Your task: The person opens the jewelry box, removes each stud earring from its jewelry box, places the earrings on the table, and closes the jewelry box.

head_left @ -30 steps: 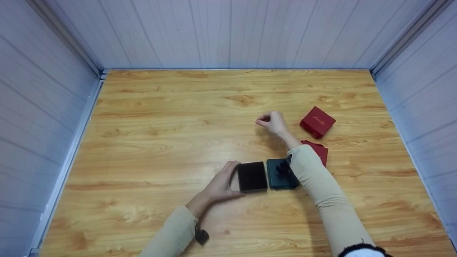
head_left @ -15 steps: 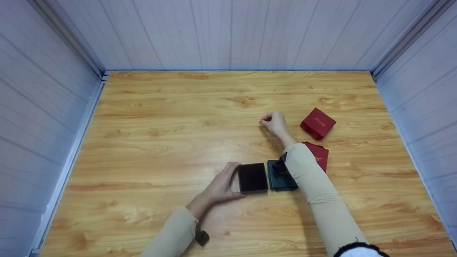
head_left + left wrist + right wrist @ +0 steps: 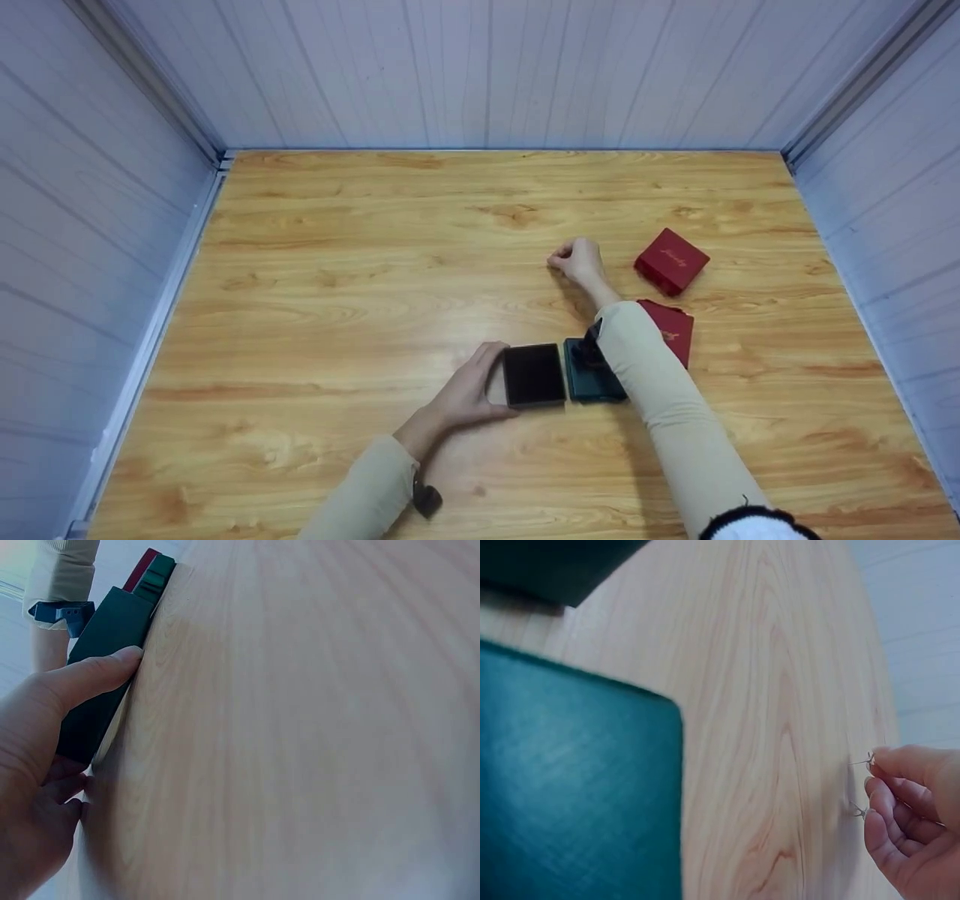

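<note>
My left hand holds an open-topped box with a black inside, thumb along its near side and fingers at the far side. The left wrist view shows its dark green outer wall under the thumb. Farther out, my right hand is low over the table. In the right wrist view, its thumb and finger pinch a tiny silvery stud earring. A second stud earring pokes out at another fingertip. Directly right of the box lies a flat green lid, partly hidden by the right sleeve and wrist camera.
A red box with gold lettering stands right of my right hand. Another red box lies nearer, partly covered by the forearm. Pale panel walls enclose the wood-grain table at the back and sides.
My right hand has shifted slightly right and its forearm slightly left over the green lid, then stays nearly still. The left hand keeps its hold on the box.
</note>
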